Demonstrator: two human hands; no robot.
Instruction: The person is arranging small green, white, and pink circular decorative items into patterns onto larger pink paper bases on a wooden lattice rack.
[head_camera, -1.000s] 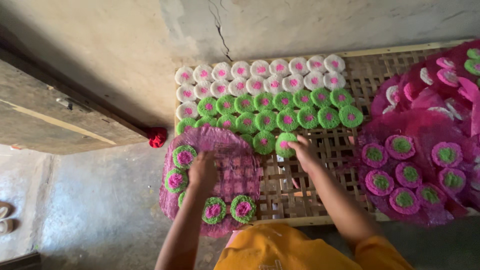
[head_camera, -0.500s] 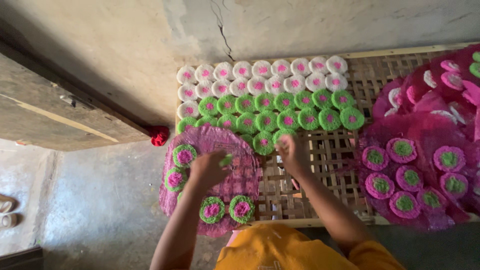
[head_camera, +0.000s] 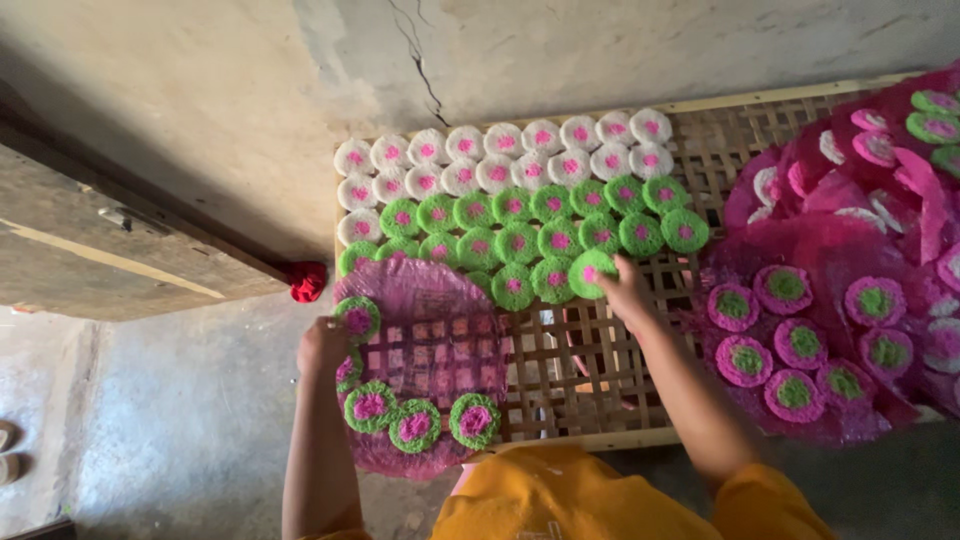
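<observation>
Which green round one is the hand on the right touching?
The right hand touches the green disc with a pink centre at the bottom right corner of the green rows, on the woven tray. The other green discs lie untouched.

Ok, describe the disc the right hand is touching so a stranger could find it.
Start at the slatted bamboo tray against the wall. Follow the green discs to the row nearest the person, at its right end. That green disc, pink-centred, lies under the right hand; no other disc does.

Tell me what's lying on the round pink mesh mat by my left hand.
Four green-rimmed discs with pink centres sit on the pink mesh mat. The left hand touches its edge, partly covering a fifth. The lattice rack shows through.
</observation>
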